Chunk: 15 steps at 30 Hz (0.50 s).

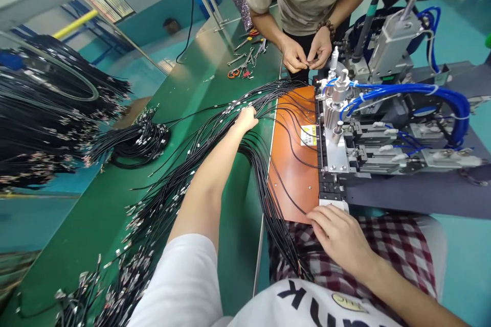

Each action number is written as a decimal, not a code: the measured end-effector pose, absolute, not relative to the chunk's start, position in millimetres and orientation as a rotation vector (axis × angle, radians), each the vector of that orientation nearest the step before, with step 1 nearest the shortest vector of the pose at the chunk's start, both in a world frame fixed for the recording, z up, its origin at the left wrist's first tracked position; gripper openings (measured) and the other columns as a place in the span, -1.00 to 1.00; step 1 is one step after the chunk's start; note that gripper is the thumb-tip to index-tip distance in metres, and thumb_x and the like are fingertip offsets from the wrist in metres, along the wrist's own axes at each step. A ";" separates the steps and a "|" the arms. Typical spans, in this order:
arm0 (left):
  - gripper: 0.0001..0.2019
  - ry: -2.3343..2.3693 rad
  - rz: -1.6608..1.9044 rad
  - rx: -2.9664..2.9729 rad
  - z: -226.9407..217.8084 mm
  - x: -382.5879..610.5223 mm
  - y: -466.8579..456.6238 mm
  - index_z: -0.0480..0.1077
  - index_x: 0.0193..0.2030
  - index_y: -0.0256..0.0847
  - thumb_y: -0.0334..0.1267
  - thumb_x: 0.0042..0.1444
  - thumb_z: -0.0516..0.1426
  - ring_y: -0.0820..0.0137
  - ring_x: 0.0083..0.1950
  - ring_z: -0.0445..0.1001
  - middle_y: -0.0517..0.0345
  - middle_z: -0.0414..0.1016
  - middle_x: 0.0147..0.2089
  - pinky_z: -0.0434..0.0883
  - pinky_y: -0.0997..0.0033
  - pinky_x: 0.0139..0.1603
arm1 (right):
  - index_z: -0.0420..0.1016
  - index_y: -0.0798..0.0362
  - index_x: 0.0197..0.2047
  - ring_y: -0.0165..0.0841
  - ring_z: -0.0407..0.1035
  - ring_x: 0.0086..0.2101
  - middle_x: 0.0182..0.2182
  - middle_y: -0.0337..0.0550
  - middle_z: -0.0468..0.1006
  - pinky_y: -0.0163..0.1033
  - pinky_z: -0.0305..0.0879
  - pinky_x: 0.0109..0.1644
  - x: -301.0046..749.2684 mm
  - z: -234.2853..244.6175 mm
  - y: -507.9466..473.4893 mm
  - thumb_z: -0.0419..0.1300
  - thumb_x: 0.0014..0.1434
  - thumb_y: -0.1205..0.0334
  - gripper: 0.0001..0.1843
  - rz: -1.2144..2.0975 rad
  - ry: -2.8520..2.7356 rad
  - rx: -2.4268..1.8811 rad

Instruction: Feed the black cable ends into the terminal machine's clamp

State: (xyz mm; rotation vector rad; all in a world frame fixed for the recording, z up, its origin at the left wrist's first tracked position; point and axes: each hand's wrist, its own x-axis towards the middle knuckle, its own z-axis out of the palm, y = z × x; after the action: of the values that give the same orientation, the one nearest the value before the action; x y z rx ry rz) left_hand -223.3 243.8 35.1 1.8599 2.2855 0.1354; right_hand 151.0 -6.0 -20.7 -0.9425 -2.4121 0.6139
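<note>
My left hand (247, 118) reaches out over a long bundle of thin black cables (215, 135) with white tags, its fingers closed on cable at the bundle's upper part. My right hand (337, 232) is by the near corner of the orange board (289, 179), fingertips together on a single black cable (286, 191) that runs across the board. Its fingers hide the end of this cable. Just beyond the hand is a white block (334, 206) at the machine's near end. Several other cables cross the board into the machine's black edge strip (321, 148).
A machine (337, 127) with blue air tubes (414, 91) stands at right. A co-worker's hands (307, 53) meet at its far end. Pliers and wrenches (247, 59) lie on the green table (233, 214). A coiled cable bundle (140, 143) and hanging cables (46, 112) are at left.
</note>
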 end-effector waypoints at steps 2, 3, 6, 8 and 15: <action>-0.54 2.303 0.195 1.921 47.0 -212.1 217.4 0.30 0.23 -0.38 -0.35 0.20 0.19 0.09 0.19 0.42 -0.27 0.40 0.20 0.33 0.08 0.28 | 0.55 -0.02 -0.07 -0.23 0.53 -0.17 -0.16 -0.17 0.66 -0.09 0.39 0.00 151.7 -17.7 -6.0 0.14 0.30 0.44 -0.76 0.596 -2.373 -0.961; -0.54 2.293 0.222 1.969 52.2 -201.1 198.9 0.25 0.28 -0.33 -0.34 0.25 0.14 0.09 0.24 0.38 -0.25 0.33 0.27 0.29 0.07 0.31 | 0.56 -0.03 -0.08 -0.23 0.54 -0.18 -0.17 -0.18 0.66 -0.10 0.39 0.00 151.7 -16.1 -5.9 0.15 0.30 0.44 -0.76 0.591 -2.346 -0.975; -0.71 1.850 0.336 2.359 58.2 -146.0 128.1 0.33 0.17 -0.23 -0.24 0.39 0.00 0.14 0.19 0.42 -0.13 0.38 0.20 0.33 0.12 0.25 | 0.56 -0.05 -0.09 -0.27 0.55 -0.22 -0.19 -0.21 0.67 -0.13 0.40 -0.04 149.7 -11.8 -4.8 0.18 0.28 0.41 -0.79 0.654 -2.239 -1.033; -0.61 1.322 0.291 2.507 52.1 -102.5 79.3 0.29 0.21 -0.21 -0.03 0.39 0.03 0.13 0.16 0.44 -0.09 0.47 0.12 0.33 0.07 0.25 | 0.54 -0.05 -0.10 -0.30 0.55 -0.26 -0.20 -0.21 0.66 -0.16 0.42 -0.11 149.3 -9.6 -3.4 0.19 0.29 0.38 -0.82 0.809 -2.105 -1.091; -0.71 1.142 0.443 2.393 8.9 -47.4 14.3 0.37 0.04 -0.26 -0.16 0.47 -0.09 0.28 -0.12 0.55 -0.05 0.57 -0.14 0.45 0.29 -0.08 | 0.46 -0.06 0.04 -0.29 0.57 -0.17 -0.10 -0.15 0.65 -0.18 0.47 -0.07 187.1 -9.5 6.3 0.33 0.23 0.17 -0.69 1.412 -1.606 -1.163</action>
State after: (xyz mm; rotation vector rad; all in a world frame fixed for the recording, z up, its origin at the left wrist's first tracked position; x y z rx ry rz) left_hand -47.4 14.3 8.9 2.3925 1.1417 0.4428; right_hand 187.1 6.3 -9.5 -1.1628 -1.6064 1.4119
